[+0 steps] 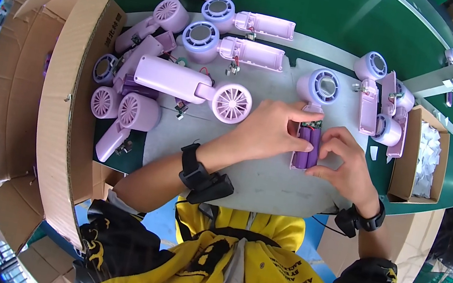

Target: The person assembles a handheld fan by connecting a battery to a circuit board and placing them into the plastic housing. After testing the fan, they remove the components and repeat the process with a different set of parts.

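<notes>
A lilac handheld fan (310, 89) lies in front of me with its handle opened. Inside the handle sit two purple cylindrical batteries (307, 148), side by side, below a small green circuit board (313, 124) with red wires. My left hand (265, 129) grips the handle from the left, its thumb on the batteries and its index finger near the board. From the right, my right hand (349, 166) curls its fingers and thumb against the handle's side and lower end. To the left, another lilac fan (171, 79) lies with its handle's smooth back up.
A grey mat (222, 165) covers part of the green table (316, 12). Several opened fans (259, 54) lie beyond my left hand, others (369, 106) at the right. Cardboard stands tall at the left (72, 72). At the right, a small carton (409, 155) holds white paper pieces.
</notes>
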Tool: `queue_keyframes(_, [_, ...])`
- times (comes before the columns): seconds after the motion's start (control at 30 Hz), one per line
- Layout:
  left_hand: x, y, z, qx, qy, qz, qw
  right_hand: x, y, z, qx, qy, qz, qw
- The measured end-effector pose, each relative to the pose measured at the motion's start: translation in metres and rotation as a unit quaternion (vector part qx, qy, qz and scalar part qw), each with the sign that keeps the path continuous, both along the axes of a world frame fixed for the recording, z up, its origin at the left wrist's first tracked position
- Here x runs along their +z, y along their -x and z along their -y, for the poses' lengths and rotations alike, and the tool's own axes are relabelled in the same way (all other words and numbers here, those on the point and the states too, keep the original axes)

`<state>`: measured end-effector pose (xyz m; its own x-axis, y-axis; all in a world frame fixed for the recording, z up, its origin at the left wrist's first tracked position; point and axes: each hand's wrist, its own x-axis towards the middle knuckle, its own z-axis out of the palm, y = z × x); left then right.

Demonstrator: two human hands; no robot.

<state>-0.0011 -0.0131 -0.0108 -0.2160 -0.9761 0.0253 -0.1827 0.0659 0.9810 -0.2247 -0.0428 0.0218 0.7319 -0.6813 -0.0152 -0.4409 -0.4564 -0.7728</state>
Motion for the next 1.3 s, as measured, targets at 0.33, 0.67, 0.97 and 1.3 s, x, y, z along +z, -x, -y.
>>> queue_keyframes(0.33, [0.005, 0.003, 0.001, -0.002, 0.000, 0.005, 1.000, 0.000, -0.008, 0.007, 0.006, -0.007, -0.043, 0.999])
queue_keyframes(0.67, [0.003, 0.003, 0.001, 0.000, -0.011, 0.038, 0.999, 0.005, -0.014, 0.010, -0.023, 0.029, 0.008, 0.999])
queue_keyframes(0.97, [-0.004, 0.007, 0.002, -0.002, 0.035, 0.000, 0.999, 0.000, -0.040, 0.001, -0.147, 0.063, 0.025, 0.987])
queue_keyframes(1.3, [-0.010, 0.011, 0.003, -0.005, 0.063, 0.016, 0.998, -0.001, -0.017, -0.002, -0.069, 0.100, -0.036, 0.992])
